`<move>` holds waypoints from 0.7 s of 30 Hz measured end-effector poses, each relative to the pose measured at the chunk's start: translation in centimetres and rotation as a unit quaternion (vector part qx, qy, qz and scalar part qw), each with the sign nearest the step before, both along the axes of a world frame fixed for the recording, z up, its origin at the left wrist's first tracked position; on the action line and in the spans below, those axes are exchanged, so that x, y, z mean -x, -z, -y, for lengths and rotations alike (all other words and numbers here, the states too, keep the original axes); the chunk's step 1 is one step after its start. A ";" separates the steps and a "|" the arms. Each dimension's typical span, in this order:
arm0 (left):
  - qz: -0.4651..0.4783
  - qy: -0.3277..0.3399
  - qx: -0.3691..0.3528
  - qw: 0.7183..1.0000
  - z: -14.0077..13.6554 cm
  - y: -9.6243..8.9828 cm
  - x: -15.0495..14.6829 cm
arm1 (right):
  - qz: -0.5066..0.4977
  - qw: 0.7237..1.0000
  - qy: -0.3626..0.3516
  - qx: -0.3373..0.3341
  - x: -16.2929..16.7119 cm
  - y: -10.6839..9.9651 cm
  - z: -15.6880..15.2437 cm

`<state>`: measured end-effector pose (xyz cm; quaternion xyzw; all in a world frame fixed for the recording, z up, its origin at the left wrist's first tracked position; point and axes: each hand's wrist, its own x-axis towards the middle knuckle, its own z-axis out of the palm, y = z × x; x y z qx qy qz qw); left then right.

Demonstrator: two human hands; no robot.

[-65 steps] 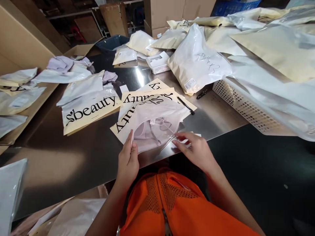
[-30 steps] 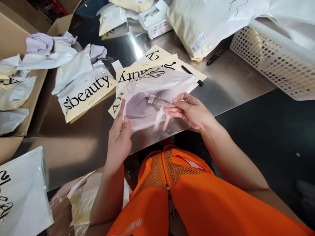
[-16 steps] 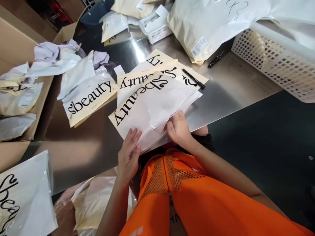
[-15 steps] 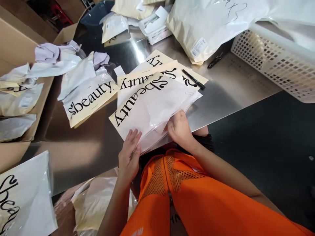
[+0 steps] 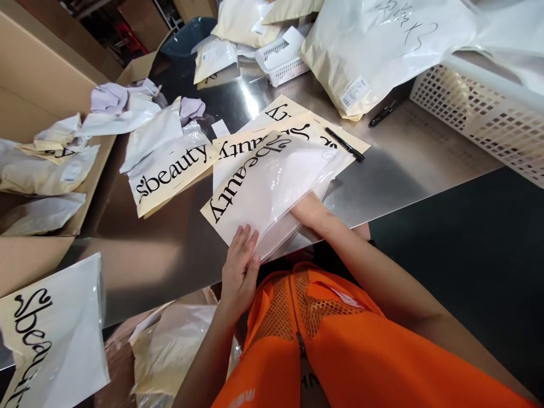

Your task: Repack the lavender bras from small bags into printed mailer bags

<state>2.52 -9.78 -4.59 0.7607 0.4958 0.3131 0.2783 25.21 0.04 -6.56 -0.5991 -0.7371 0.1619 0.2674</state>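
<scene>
A white and cream plastic mailer bag (image 5: 276, 187) printed "sbeauty" lies in front of me at the metal table's edge. My left hand (image 5: 241, 269) rests on its near left corner, fingers stretched flat on top and the thumb apart beside the bag's edge. My right hand (image 5: 309, 208) reaches in under the clear upper layer at the bag's near side. That layer bulges above it, and the right fingers are hidden inside. More "sbeauty" bags (image 5: 278, 110) lie beneath and behind this one. A black pen (image 5: 344, 144) rests on them to the right.
Packed bags (image 5: 170, 170) and a cardboard box (image 5: 91, 187) of parcels stand left. A large stuffed bag (image 5: 369, 51), a small white basket (image 5: 284, 71), a folding knife-like black item (image 5: 382, 115) and a larger white basket (image 5: 476, 119) are behind and right. The metal table (image 5: 157, 266) ends close before me.
My right hand has gone from the bag's near edge to farther inside, its fingers now covered. The upper layer has lifted. My left hand stays at the corner; the view has shifted slightly.
</scene>
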 end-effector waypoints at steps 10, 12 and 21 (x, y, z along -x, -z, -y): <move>0.334 -0.116 0.481 0.802 2.2 1.4 1.2 | -0.088 0.993 0.062 -0.047 0.7 -1.6 9.1; 0.336 -0.115 0.499 0.791 2.1 1.0 0.7 | -0.124 0.987 0.089 -0.039 -0.2 -2.0 10.2; 0.501 -0.440 0.283 0.689 -4.2 -1.4 6.0 | -0.213 0.931 0.243 0.168 -9.2 -2.3 6.9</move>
